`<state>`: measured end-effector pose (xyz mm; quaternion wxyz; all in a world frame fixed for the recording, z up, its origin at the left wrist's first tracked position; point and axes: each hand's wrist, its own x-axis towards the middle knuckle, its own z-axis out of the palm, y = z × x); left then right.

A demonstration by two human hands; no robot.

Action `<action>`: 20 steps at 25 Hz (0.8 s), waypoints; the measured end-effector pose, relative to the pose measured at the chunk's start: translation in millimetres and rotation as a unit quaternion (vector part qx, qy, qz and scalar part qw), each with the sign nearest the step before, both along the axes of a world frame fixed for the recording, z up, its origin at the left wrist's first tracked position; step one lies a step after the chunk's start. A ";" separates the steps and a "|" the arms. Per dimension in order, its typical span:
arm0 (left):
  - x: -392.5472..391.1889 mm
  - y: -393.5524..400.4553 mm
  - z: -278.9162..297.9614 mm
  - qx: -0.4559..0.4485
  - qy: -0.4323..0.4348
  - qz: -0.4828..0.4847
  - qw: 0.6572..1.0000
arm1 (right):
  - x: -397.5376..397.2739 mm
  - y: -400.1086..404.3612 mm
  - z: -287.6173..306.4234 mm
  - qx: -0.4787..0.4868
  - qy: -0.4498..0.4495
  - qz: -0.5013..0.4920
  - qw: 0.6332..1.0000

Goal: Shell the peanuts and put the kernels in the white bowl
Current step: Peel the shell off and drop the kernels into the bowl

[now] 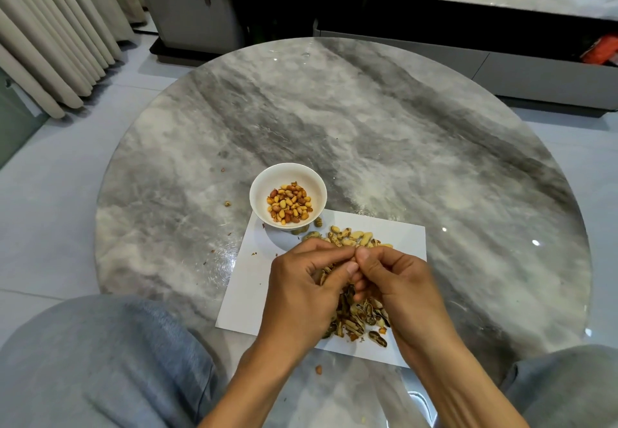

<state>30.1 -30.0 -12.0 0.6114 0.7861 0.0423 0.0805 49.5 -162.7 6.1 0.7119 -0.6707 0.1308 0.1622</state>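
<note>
A small white bowl [259, 193] holding several shelled kernels [289, 205] stands on the round marble table, at the far left corner of a white paper sheet [254, 280]. Whole peanuts [354, 238] lie on the sheet just beyond my hands. Empty shells [359, 322] are heaped under my hands. My left hand [304, 290] and my right hand [398, 280] meet fingertip to fingertip above the sheet, both pinching one peanut [351, 264] that is mostly hidden by the fingers.
The glossy marble table [368, 119] spreads wide beyond the bowl. Skin flakes and one stray kernel [318, 368] lie off the sheet near the front edge. My knees in grey trousers [100, 360] flank the table. A low cabinet stands behind.
</note>
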 end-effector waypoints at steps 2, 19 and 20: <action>-1.3 -0.8 -3.3 0.055 -0.043 -0.003 0.998 | -1.0 1.5 0.3 -0.049 -0.038 0.009 0.998; 0.9 4.8 5.5 0.132 -0.120 0.013 0.984 | 3.6 -1.3 1.4 0.213 0.149 -0.037 0.965; 0.2 4.5 8.6 0.107 -0.107 0.012 0.988 | 4.3 -0.2 0.9 0.229 0.160 -0.052 0.959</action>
